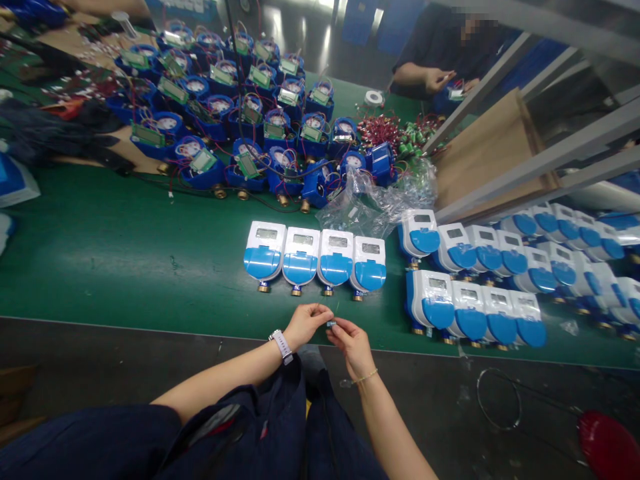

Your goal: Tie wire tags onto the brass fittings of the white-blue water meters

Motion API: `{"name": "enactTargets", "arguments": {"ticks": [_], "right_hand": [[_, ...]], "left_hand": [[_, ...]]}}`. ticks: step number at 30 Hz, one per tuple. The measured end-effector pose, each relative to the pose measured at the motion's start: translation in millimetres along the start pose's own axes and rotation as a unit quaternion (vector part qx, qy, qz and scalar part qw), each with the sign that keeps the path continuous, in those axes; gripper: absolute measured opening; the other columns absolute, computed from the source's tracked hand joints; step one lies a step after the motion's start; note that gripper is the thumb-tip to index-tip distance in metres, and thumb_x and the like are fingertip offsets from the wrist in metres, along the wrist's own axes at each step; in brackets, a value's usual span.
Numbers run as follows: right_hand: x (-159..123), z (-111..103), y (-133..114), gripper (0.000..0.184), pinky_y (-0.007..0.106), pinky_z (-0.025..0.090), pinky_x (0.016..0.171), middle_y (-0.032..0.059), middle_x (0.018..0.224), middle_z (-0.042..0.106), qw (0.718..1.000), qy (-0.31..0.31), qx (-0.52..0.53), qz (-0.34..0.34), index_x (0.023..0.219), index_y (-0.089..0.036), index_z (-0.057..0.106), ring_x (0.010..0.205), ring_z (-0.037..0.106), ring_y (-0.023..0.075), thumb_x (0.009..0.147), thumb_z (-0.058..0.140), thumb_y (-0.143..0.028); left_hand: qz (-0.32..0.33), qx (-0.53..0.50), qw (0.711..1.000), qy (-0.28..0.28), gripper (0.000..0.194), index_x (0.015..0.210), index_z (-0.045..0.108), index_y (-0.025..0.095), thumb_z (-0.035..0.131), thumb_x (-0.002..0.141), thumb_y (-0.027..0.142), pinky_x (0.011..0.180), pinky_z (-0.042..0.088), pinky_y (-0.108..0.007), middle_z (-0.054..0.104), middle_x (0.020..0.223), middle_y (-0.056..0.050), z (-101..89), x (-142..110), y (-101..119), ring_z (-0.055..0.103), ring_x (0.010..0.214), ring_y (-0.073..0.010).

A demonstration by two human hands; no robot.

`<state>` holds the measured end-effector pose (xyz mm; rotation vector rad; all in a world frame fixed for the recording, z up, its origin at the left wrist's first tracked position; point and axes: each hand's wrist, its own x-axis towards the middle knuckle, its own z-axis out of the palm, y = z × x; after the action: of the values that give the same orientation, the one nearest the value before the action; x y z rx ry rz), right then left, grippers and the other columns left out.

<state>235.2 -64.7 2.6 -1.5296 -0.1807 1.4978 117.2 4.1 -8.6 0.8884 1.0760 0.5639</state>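
Note:
Close to the table's front edge, my two hands meet in front of a row of several white-and-blue water meters (336, 263). Between the fingertips is a small blue wire seal (331, 324), with a thin wire sticking up from it. My left hand (306, 325), wearing a watch, pinches at the wire side of the seal. My right hand (354, 345) grips the seal's body between thumb and finger. The meters behind stand upright with lids closed, brass fittings facing me; neither hand touches them.
Finished-looking meters (470, 310) stand in rows at the right. Open blue meter bodies (247, 163) with circuit boards crowd the back left. Plastic bags (370, 203) and red wires (380, 130) lie between. A co-worker's hand (440, 80) is across the table, beyond metal frame bars.

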Motion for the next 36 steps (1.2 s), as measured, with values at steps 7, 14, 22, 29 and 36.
{"name": "enactTargets", "arguments": {"ticks": [7,14,22,29,36], "right_hand": [[0.5,1.7,-2.1,0.035,0.03,0.051,0.068,0.0054,0.076,0.068,1.0,0.005,0.009,0.006,0.084,-0.013,0.067,0.066,0.063,0.0151,0.054,0.077,-0.028],[-0.3,5.1,-2.3,0.031,0.026,0.05,0.061,0.0022,0.072,0.066,1.0,0.007,0.015,-0.006,0.082,-0.014,0.066,0.059,0.06,0.0113,0.056,0.076,-0.028],[5.2,3.3,-2.8,0.029,0.024,0.045,0.054,-0.0003,0.063,0.062,0.998,0.004,-0.017,-0.058,0.083,-0.014,0.063,0.052,0.053,0.0094,0.06,0.073,-0.029],[8.0,-10.3,-26.7,0.029,0.026,0.044,0.059,-0.0014,0.069,0.057,0.98,-0.097,-0.16,-0.073,0.088,-0.018,0.058,0.061,0.055,0.013,0.066,0.066,-0.035],[29.4,5.7,-32.7,0.036,0.023,0.035,0.051,-0.005,0.046,0.045,0.93,-0.138,-0.321,-0.117,0.058,-0.02,0.046,0.047,0.045,0.0108,0.08,0.044,-0.048]], "left_hand": [[0.008,0.019,1.0,-0.018,0.027,0.068,0.062,0.011,0.064,0.064,0.038,0.051,0.034,-0.02,0.056,0.058,0.0,1.0,-0.5,-1.8,0.045,0.053,-0.0079],[-0.146,-0.069,0.985,-0.06,0.032,0.066,0.045,0.017,0.064,0.063,0.043,0.036,0.01,-0.018,0.028,0.044,0.011,1.0,-2.8,6.4,0.018,0.034,-0.0019],[-0.286,-0.165,0.914,-0.235,0.039,0.065,0.038,0.018,0.051,0.07,0.054,0.038,0.003,-0.019,0.016,0.05,0.011,-6.3,-4.9,10.4,0.008,0.038,-0.0022],[-0.283,-0.183,0.913,-0.228,0.022,0.063,0.038,0.018,0.053,0.068,0.034,0.039,0.003,-0.019,0.015,0.05,0.011,-13.2,7.0,15.0,0.006,0.039,-0.0032],[-0.052,0.049,0.986,-0.15,0.024,0.052,0.041,0.017,0.049,0.069,0.033,0.044,0.016,-0.021,0.026,0.045,0.008,-4.6,6.2,14.3,0.019,0.043,-0.0058]]}}
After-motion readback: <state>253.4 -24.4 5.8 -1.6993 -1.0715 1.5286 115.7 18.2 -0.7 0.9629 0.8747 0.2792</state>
